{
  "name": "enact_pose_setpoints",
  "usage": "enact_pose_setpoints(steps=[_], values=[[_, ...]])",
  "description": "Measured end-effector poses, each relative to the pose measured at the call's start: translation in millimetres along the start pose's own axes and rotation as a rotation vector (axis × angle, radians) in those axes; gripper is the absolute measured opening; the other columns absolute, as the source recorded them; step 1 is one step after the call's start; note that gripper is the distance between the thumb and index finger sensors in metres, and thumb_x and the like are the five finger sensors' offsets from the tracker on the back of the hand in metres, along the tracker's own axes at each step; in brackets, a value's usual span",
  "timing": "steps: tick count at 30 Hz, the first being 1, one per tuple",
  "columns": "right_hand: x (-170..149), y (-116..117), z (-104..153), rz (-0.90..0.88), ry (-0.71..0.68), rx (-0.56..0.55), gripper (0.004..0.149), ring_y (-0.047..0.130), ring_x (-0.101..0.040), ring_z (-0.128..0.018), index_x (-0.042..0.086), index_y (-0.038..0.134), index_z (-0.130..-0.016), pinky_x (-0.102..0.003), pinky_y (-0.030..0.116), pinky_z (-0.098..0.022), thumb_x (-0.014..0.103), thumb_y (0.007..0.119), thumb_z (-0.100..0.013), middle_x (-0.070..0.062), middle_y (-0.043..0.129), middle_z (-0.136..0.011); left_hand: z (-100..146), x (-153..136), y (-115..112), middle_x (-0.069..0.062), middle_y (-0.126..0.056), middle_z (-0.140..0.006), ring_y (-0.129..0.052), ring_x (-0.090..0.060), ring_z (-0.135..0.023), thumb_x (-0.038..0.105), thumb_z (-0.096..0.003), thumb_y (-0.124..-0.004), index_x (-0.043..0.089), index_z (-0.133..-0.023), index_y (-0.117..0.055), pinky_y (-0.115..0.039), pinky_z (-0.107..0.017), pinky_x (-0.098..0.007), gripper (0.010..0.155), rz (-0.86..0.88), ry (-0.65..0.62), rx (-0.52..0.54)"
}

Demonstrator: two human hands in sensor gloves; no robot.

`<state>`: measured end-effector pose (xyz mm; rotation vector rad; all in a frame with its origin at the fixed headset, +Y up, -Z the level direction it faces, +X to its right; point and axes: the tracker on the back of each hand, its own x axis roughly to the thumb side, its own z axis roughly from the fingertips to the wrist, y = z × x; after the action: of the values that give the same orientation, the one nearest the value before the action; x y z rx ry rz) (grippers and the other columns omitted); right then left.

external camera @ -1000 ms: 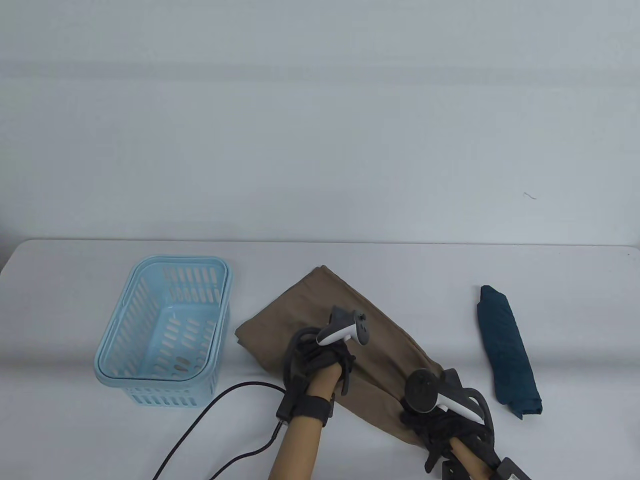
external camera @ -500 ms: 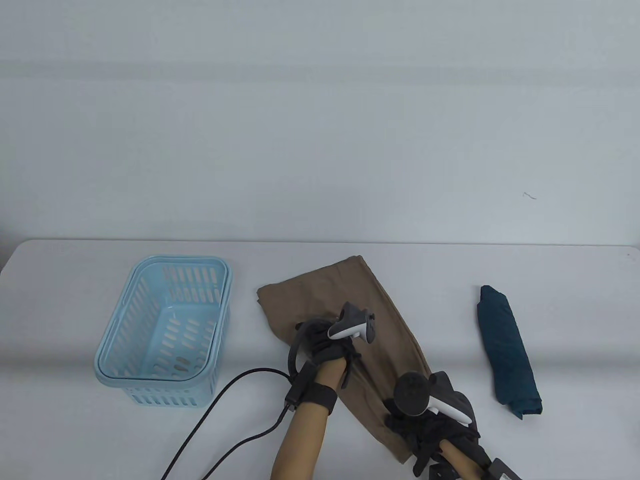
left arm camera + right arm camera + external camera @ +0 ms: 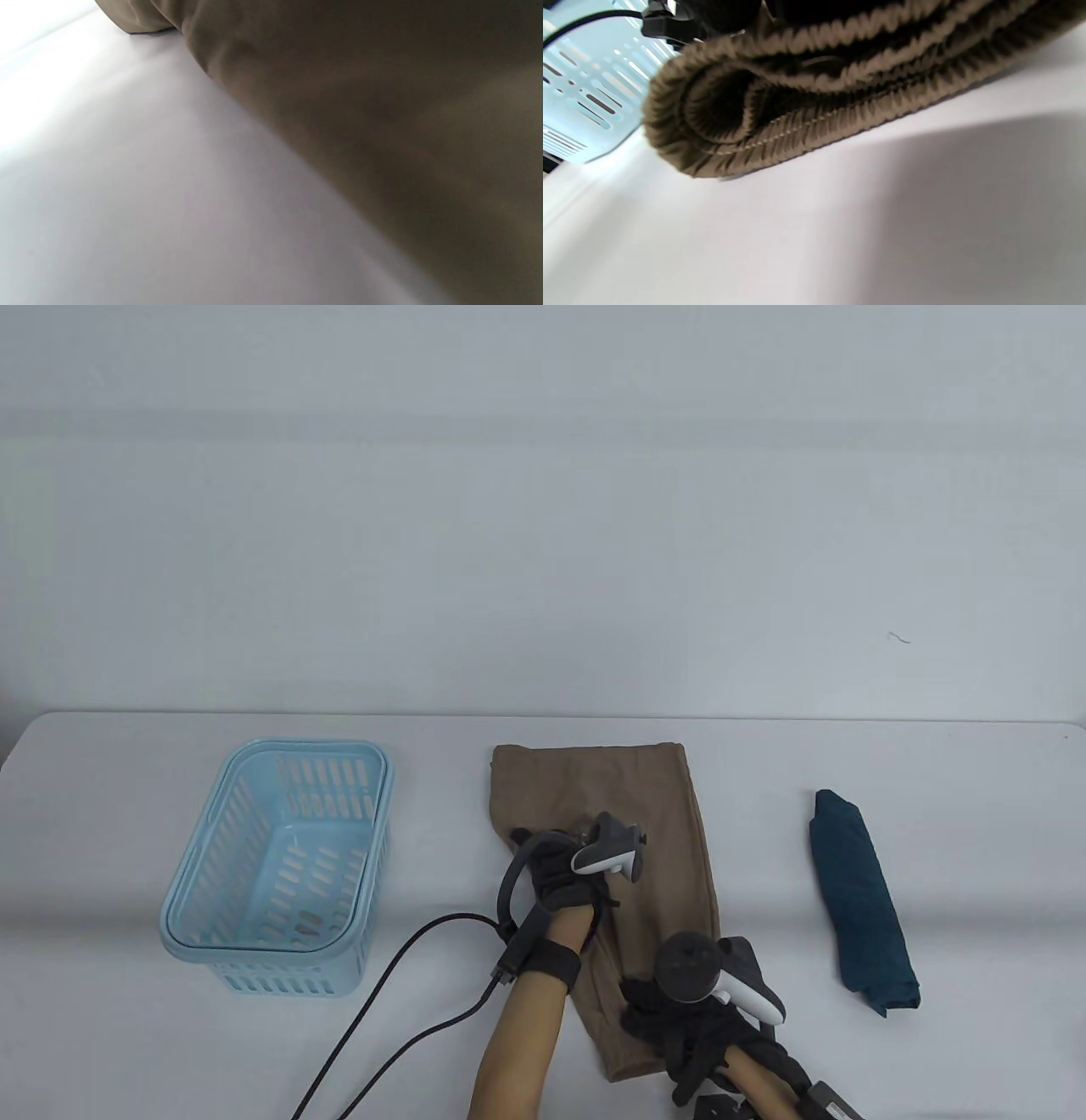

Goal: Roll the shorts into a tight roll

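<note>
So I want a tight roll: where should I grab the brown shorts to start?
Take the shorts at the near ribbed waistband, from the near side under the right hand: they lie lengthwise away from you, and that thick folded edge likely makes a firm core.

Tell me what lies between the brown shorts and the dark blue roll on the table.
Only bare table; the table view shows nothing between the brown shorts and the dark blue roll.

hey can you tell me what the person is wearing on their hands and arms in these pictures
Both hands wear dark grey knitted gloves. The left hand carries a white and grey tracker on its back, plus a black wrist strap with a black cable trailing across the table. The right hand has a similar tracker with a round dark head and white handle. The forearms are bare, no sleeves.
</note>
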<state>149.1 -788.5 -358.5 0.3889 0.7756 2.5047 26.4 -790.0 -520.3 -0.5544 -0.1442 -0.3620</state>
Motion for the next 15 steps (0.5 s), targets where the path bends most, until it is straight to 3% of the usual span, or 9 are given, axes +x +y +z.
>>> enact_pose_setpoints(steps=[15], values=[[5.3, 7.9, -5.2, -0.246, -0.045, 0.046, 0.063, 0.052, -0.036, -0.081, 0.009, 0.042, -0.107, -0.037, 0.055, -0.06, 0.039, 0.058, -0.054, -0.023, 0.039, -0.101, -10.1, -0.9, 3.4, -0.016, -0.016, -0.114, -0.026, -0.042, -0.111, 0.017, -0.0501, -0.053, 0.026, -0.101, -0.014, -0.024, -0.072, -0.071, 0.065, 0.036, -0.032, 0.044]])
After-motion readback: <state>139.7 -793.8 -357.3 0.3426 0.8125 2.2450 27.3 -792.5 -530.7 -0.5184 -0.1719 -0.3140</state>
